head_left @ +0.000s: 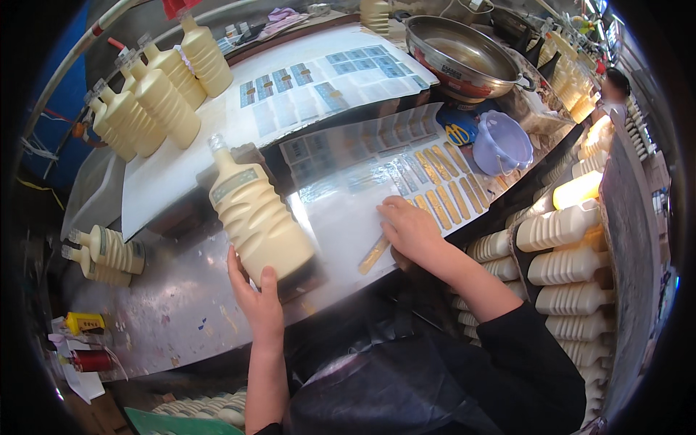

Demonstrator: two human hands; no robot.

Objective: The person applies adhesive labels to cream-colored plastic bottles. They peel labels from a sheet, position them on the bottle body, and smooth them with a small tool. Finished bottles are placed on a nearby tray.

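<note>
A cream-coloured ribbed bottle point(262, 225) with a clear neck lies tilted on the metal table, its neck pointing away from me. My left hand point(257, 301) grips its base, thumb on one side and fingers on the other. A patterned band runs round the bottle's shoulder. To the right, my right hand point(412, 228) pinches the end of a gold label strip point(374, 255) over the edge of a pale backing sheet point(337, 217). Beyond that hand, several more gold strips point(438, 206) lie in rows on the sheet. The right fingertips partly cover the strip's upper end.
Several cream bottles point(167, 101) stand on a white board point(232, 145) at the far left. Sheets of blue labels point(326, 90) lie on it. A wide metal pan point(464, 54), a lilac bucket point(502, 143) and yellow-handled scissors point(458, 133) are at far right. Stacked bottles point(573, 264) fill the right side.
</note>
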